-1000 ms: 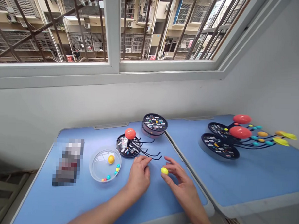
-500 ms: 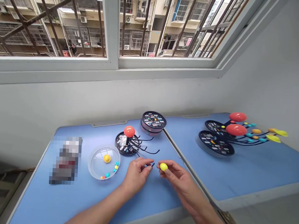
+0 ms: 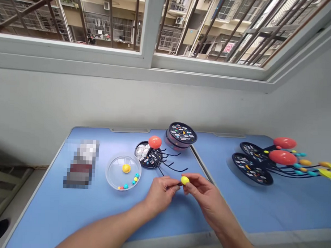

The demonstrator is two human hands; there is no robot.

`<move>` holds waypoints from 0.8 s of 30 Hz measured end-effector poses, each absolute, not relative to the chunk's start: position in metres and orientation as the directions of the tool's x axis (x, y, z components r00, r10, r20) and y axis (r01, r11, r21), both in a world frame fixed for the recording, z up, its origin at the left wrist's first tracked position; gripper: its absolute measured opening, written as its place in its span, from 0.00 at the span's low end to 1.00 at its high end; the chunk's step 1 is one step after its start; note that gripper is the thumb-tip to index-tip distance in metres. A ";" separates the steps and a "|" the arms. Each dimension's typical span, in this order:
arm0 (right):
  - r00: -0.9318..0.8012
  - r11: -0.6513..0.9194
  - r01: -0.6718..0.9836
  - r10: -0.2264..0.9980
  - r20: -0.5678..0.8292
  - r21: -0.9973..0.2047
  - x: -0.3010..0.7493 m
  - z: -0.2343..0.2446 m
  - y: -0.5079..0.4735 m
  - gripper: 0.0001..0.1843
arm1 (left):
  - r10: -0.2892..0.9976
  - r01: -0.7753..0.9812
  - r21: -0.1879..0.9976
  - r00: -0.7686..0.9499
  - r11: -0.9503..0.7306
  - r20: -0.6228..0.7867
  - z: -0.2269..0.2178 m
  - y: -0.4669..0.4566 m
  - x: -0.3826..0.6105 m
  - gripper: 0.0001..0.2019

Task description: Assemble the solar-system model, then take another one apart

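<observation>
while both hands (image 3: pixel 184 193) sit close together over the blue desk (image 3: pixel 43 206), the right hand (image 3: pixel 207 198) is pinching a yellow plastic ball (image 3: pixel 184 180) between thumb and fingers, right at its fingertips. the left hand (image 3: pixel 161 194) is closed up just beside it, fingers touching something thin and dark, too small to make out. black wire arms (image 3: pixel 172 167) run ahead of the hands from a black disc base (image 3: pixel 148 163) under a red ball (image 3: pixel 155 142). left of the left hand is a clear round tray (image 3: pixel 123 172) holding a yellow ball (image 3: pixel 126 168) and small beads (image 3: pixel 135 179). a stacked black tin (image 3: pixel 180 134) sits further ahead, and 2 finished planet models (image 3: pixel 252 168) stand on the next desk, right of the right hand.
</observation>
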State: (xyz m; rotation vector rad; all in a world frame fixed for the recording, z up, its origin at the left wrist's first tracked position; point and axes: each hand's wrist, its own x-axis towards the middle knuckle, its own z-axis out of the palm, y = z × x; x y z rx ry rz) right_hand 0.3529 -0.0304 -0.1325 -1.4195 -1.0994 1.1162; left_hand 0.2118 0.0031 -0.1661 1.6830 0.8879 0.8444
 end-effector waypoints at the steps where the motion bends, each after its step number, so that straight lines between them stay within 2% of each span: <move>1: 0.169 -0.095 0.123 0.983 -0.073 -0.988 0.353 -0.132 -0.030 0.17 | 0.868 0.157 0.964 0.483 -0.216 0.116 -0.167 0.003 0.212 0.11; 9: 0.149 -0.029 0.416 0.988 0.037 -0.909 0.355 -0.126 -0.032 0.16 | 0.883 0.119 0.980 0.460 -0.161 0.089 -0.172 0.000 0.216 0.11; 16: 0.030 0.130 0.665 0.979 0.200 -0.735 0.355 -0.118 -0.032 0.13 | 0.877 0.174 0.956 0.463 -0.235 0.131 -0.173 0.001 0.218 0.13; 19: -0.032 0.159 0.721 0.980 0.197 -0.674 0.357 -0.115 -0.030 0.11 | 0.874 0.195 0.943 0.461 -0.270 0.155 -0.175 0.001 0.219 0.14; 24: -0.079 0.170 0.748 0.983 0.168 -0.642 0.358 -0.113 -0.025 0.11 | 0.877 0.220 0.934 0.455 -0.281 0.157 -0.179 0.000 0.220 0.15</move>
